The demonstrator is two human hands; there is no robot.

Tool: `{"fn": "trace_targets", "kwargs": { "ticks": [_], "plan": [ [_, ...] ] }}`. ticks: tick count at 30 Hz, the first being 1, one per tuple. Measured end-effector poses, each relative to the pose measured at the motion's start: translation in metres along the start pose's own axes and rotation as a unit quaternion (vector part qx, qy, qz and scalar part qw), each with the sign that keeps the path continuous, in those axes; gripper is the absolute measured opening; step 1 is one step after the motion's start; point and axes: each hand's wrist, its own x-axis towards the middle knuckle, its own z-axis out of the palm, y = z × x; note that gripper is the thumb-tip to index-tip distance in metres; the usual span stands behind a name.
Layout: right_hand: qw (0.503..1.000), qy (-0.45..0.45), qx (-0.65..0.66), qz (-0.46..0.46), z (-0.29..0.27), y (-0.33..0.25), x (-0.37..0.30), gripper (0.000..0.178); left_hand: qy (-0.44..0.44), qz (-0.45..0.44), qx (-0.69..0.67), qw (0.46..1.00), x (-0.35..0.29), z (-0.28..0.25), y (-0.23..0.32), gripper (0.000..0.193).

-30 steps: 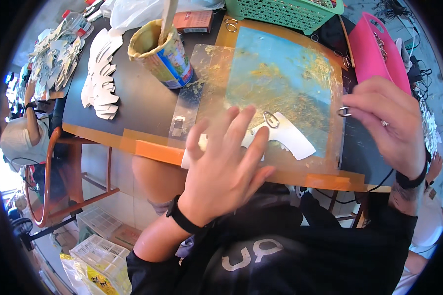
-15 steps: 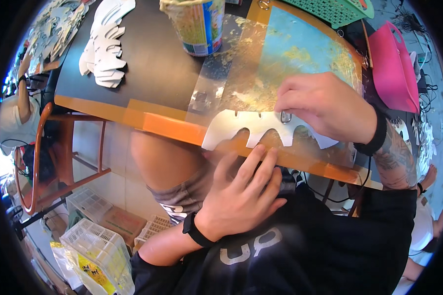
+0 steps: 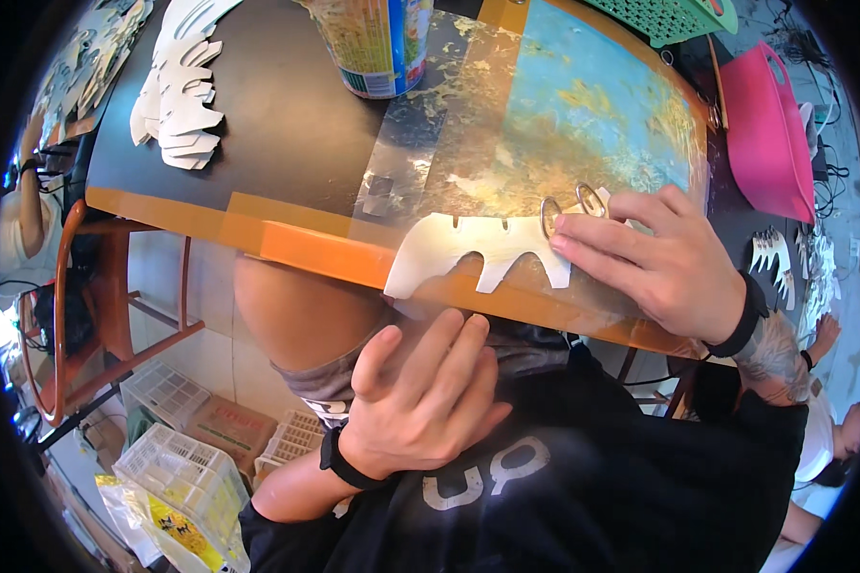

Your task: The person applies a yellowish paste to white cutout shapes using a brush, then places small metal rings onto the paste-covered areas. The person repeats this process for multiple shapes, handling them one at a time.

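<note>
A white comb-shaped cut-out piece, with arched gaps below and small slots on top, lies along the table's near edge. At its upper edge a metal ring stands in a slot, and a second metal ring stands to its right. My right hand covers the piece's right end, its fingertips closed together at the first ring. My left hand is open below the table edge, fingers spread and holding nothing. Its fingertips are close to the piece but apart from it.
A stained blue sheet covers the table's right part. A stack of white cut-outs, a paper tub, a green basket and a pink bag stand around. A wooden chair and plastic crates are at left.
My left hand has drawn back from the piece, down and left. My right hand has shifted right and lower, and two rings now show where one did.
</note>
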Motion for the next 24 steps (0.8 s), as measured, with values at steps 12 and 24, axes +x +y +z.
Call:
{"fn": "trace_targets", "kwargs": {
  "ticks": [12, 24],
  "plan": [
    [0.997, -0.048, 0.055, 0.032, -0.008, -0.001, 0.001, 0.041, 0.018, -0.016, -0.033, 0.999, 0.002, 0.000, 0.002, 0.034],
    [0.967, 0.112, -0.014, 0.229, -0.125, 0.182, 0.039, 0.017, 0.062, -0.004, -0.085, 0.994, 0.002, -0.009, -0.013, 0.035]
  ]
}}
